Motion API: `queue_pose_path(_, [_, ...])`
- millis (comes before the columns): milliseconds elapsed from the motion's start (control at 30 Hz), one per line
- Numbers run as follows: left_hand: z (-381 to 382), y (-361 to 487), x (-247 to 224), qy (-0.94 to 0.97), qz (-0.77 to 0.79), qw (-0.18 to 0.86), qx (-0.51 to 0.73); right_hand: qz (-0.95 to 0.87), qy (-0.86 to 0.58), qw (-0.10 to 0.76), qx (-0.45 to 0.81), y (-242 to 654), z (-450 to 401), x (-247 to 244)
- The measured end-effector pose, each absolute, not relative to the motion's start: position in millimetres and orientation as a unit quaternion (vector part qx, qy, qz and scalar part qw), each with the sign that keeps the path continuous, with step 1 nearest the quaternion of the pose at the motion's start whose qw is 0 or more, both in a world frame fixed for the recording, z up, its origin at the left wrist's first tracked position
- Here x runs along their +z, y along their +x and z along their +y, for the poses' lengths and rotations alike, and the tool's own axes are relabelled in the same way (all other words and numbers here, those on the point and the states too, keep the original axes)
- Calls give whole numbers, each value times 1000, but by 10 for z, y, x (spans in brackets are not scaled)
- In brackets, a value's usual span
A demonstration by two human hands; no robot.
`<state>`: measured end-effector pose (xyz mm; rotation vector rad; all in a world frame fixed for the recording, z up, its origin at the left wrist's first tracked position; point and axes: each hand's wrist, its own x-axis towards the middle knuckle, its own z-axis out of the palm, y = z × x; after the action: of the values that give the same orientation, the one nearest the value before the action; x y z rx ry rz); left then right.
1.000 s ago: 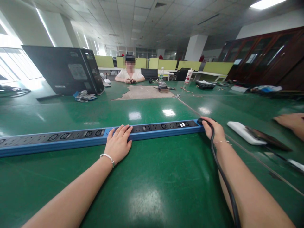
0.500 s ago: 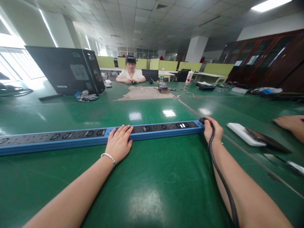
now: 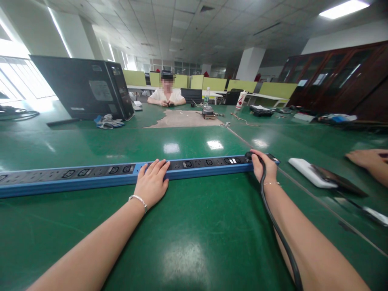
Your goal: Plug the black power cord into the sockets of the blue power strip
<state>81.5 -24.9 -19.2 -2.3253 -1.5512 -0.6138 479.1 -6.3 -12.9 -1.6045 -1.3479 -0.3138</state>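
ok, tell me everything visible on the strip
Long, straight strip: blue, metal-looking body, black socket panels on top, split by a blue section beside the left hand, which rests on it. Two white marks sit near the right end. The strip lies across the green table, left end out of frame. The right hand holds a black plug near the right end; whether it's inserted can't be told.

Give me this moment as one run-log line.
left hand: resting on blue power strip | right hand: holding black cable plug near strip's right end | plug insertion: unclear
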Motion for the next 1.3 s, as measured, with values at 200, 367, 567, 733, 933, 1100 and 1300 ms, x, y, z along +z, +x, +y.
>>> queue_pose_path(200, [-255, 818, -184, -805, -538, 143, -205, -597, -672, 413, -146, 4697, -103, -80])
queue_pose_path(367, [-251, 813, -192, -804, -539, 144, -206, -567, -689, 431, -137, 4685, -133, -123])
queue_pose_path(567, [-250, 820, -194, -804, -539, 141, -207, -567, -701, 417, -117, 4670, -184, -176])
queue_pose_path(733, [-244, 821, -186, -803, -541, 141, -204, -546, -689, 464, -112, 4674, -139, -189])
queue_pose_path(933, [-235, 818, -184, -804, -542, 142, -199, -481, -604, 622, -131, 4447, -97, -41])
queue_pose_path(1100, [-239, 822, -175, -803, -545, 134, -202, -605, -586, 536, -55, 3973, -112, -44])
queue_pose_path(1300, [-247, 836, -167, -801, -547, 122, -211, -652, -592, 467, -78, 3767, -138, -38])
